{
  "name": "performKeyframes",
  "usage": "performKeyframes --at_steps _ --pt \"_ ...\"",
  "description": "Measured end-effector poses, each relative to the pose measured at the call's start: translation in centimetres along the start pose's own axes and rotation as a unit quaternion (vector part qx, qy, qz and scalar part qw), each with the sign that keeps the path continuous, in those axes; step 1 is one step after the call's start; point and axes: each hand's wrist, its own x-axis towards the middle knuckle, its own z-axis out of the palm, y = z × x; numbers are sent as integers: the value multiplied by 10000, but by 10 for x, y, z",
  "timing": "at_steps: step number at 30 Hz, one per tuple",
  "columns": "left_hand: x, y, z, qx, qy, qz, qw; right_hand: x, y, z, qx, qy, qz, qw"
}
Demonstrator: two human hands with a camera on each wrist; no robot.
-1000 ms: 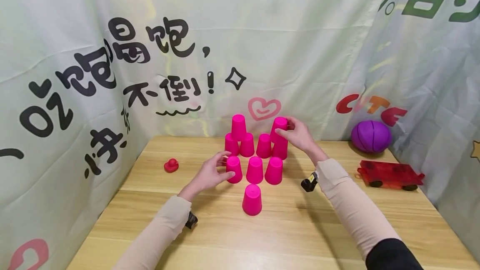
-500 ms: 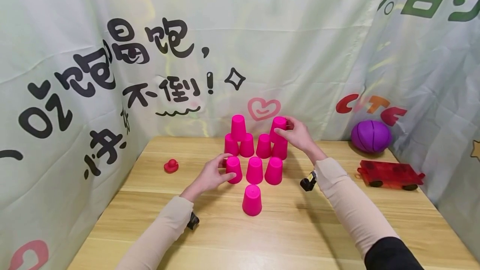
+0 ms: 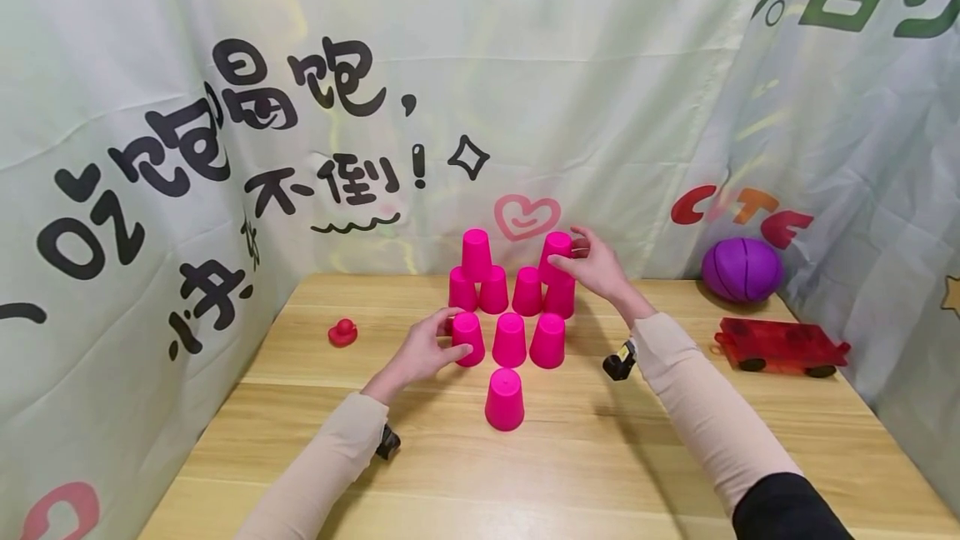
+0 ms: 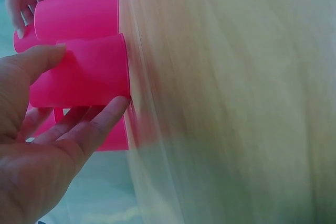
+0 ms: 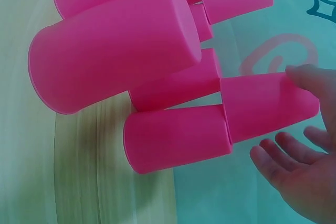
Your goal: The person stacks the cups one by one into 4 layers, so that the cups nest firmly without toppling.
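Observation:
My left hand [image 3: 427, 346] holds the left cup [image 3: 468, 339] of the middle row between thumb and fingers. That upside-down pink cup stands on the table; the left wrist view shows a fingertip at its rim. My right hand [image 3: 600, 266] is at the upper cup [image 5: 268, 100] of the back right stack. In the right wrist view its thumb lies against that cup, while the other fingers are spread apart from it. This cup rests on two lower cups [image 3: 528, 292]. Another upper cup [image 3: 476, 255] tops the back left pair.
Two more cups [image 3: 547, 341] complete the middle row, and a single cup [image 3: 504, 400] stands in front. A small red toy duck [image 3: 342, 332] lies left. On the right are a purple ball [image 3: 742, 270] and a red toy cart [image 3: 780, 345]. A curtain [image 3: 615, 107] hangs behind the table.
The right hand's fingers have spread away from the upper right cup, the index finger lifting a little. The left hand stays at its cup, and the cups have not moved.

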Motion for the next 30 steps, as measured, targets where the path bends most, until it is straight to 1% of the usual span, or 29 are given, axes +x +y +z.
performKeyframes --at_steps 2,4,8,10,16,19,24,27,30 --pt "1 2 0 -22 30 7 10000 -3 0 -3 83 77 39 9999" --pt "3 4 -1 -42 102 101 9999 -6 1 -6 100 162 44 9998" --pt "10 12 -4 -32 310 423 9986 -17 5 -13 57 293 8 9996" --pt "14 18 -7 -32 397 526 9978 -23 9 -16 40 328 -4 9995" --pt "27 35 -11 -27 629 601 9962 -47 23 -22 -35 326 1 9995" --pt "33 48 -12 24 689 624 9957 -58 31 -23 -175 337 -15 9993" --pt "43 69 -9 144 683 676 9953 -73 43 -16 -285 294 -40 9992" --pt "50 78 -6 204 700 763 9944 -80 46 -8 -233 171 -105 9995" --pt "58 88 -3 247 741 762 9940 -87 49 1 -203 40 -206 9996"
